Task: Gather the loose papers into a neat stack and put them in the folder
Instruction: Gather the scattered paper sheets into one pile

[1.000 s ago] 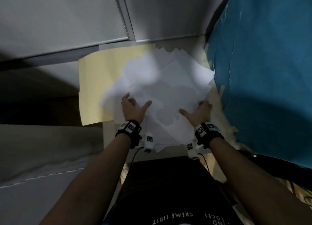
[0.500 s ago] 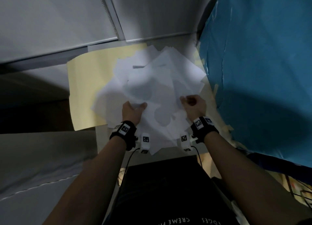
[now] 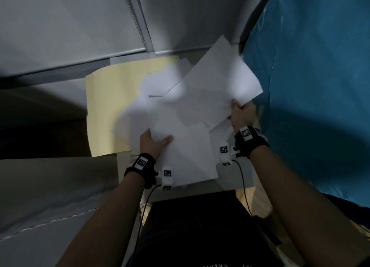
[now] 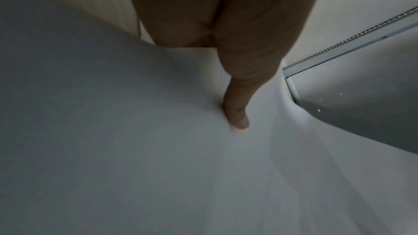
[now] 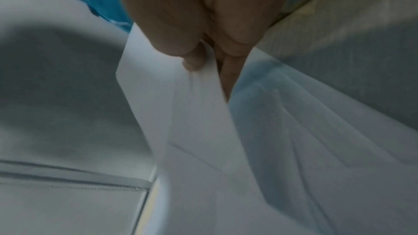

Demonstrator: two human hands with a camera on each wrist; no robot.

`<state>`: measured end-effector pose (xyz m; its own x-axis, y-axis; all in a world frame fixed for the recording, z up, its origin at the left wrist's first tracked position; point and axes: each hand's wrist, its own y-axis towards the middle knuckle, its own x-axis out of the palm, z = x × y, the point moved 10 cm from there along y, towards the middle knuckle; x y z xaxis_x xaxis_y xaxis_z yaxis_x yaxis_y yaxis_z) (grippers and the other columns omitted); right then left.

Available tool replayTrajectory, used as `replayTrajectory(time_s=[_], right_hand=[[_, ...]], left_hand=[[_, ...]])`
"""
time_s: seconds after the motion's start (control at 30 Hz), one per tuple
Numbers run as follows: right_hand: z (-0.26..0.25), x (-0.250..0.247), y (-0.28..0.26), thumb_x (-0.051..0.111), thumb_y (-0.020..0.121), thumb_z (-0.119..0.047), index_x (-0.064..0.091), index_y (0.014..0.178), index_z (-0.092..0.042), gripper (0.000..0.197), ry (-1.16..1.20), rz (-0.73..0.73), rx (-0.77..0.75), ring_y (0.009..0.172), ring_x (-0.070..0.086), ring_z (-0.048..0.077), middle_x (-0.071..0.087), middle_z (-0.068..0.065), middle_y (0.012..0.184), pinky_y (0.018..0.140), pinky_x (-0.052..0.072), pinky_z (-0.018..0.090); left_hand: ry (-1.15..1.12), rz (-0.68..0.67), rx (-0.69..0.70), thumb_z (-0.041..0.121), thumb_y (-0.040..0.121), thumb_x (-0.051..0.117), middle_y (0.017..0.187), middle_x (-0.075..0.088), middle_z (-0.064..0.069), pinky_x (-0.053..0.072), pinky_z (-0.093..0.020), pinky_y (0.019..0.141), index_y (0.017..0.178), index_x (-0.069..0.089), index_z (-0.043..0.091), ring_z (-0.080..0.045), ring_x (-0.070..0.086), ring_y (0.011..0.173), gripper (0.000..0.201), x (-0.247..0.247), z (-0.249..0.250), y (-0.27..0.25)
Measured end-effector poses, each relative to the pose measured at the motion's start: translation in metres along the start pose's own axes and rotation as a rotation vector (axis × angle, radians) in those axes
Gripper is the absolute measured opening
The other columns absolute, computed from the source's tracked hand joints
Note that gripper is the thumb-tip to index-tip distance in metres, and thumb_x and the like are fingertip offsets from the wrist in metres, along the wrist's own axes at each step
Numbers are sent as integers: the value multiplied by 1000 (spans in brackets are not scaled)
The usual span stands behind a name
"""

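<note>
A loose bundle of white papers (image 3: 192, 114) is lifted off the table, fanned and uneven. My left hand (image 3: 154, 141) grips its near left edge, thumb on top and fingers underneath; the thumb (image 4: 237, 113) presses on the top sheet (image 4: 135, 149). My right hand (image 3: 240, 114) pinches the right edge of the papers (image 5: 192, 113) between thumb and fingers. The pale yellow folder (image 3: 112, 106) lies open and flat on the table behind and left of the bundle, partly covered by sheets.
A blue cloth or sheet (image 3: 310, 96) hangs close on the right. Grey wall panels with a metal rail (image 3: 140, 26) stand behind the table. The small white table's near edge (image 3: 200, 192) is just in front of my black shirt.
Both hands closed on the scattered papers and raised them. The right hand swung out to the right and up, tilting the top sheets toward the blue cloth.
</note>
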<state>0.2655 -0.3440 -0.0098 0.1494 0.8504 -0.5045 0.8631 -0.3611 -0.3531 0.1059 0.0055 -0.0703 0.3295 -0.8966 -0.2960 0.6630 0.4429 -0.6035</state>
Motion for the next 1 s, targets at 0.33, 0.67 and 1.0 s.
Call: replayTrajectory(time_s=[0.33, 0.67, 1.0], right_hand=[[-67, -32, 28, 65, 100, -31, 33, 65, -19, 48, 135, 140, -215, 49, 38, 6, 37, 0, 61, 49, 37, 22], [-47, 60, -22, 66, 100, -23, 69, 99, 8, 31, -28, -386, -184, 73, 73, 10, 74, 18, 88, 62, 55, 35], [-54, 44, -21, 73, 93, -41, 58, 62, -8, 48, -73, -314, -274, 56, 50, 15, 55, 6, 59, 54, 42, 24]], left_hand=[[112, 115, 43, 23, 93, 80, 113, 78, -11, 59, -44, 93, 121, 76, 10, -29, 72, 100, 32, -19, 21, 6], [292, 99, -61, 9, 103, 66, 135, 65, -22, 50, -43, 95, 133, 63, -5, -36, 64, 120, 33, -25, 6, 19], [88, 126, 367, 30, 88, 78, 158, 31, 17, 29, -15, 112, 168, 12, 36, 3, 33, 136, 104, -34, 74, -20]])
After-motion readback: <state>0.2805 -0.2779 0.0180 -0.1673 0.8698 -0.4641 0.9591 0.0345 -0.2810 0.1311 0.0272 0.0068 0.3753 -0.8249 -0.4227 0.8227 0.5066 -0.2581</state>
